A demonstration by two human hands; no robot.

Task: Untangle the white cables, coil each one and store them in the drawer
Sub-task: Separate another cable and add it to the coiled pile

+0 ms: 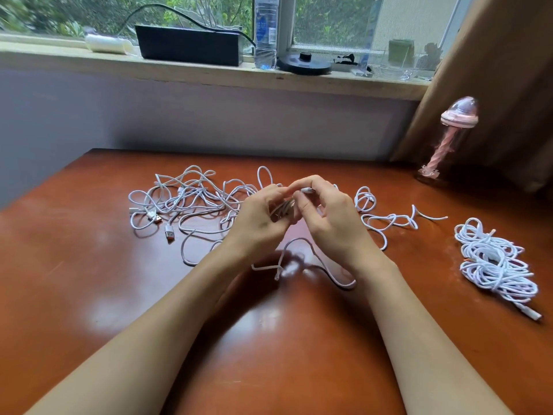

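Observation:
A tangle of white cables [191, 202] with orange-tipped USB plugs lies on the brown table [89, 280], left of centre. My left hand [260, 217] grips a small bundle of white cable loops just above the table. My right hand [329, 211] pinches a white cable end [306, 190] between thumb and forefinger, right beside the left hand. Slack from this cable trails below my wrists [299, 265] and off to the right [389, 220]. A coiled heap of white cable [493, 265] sits at the table's right side. No drawer is in view.
A clear bottle with a pink lid and pink straw [443, 145] stands at the back right, next to a brown curtain [493, 85]. The window sill behind holds a black box [191, 44], a water bottle [264, 31] and small items.

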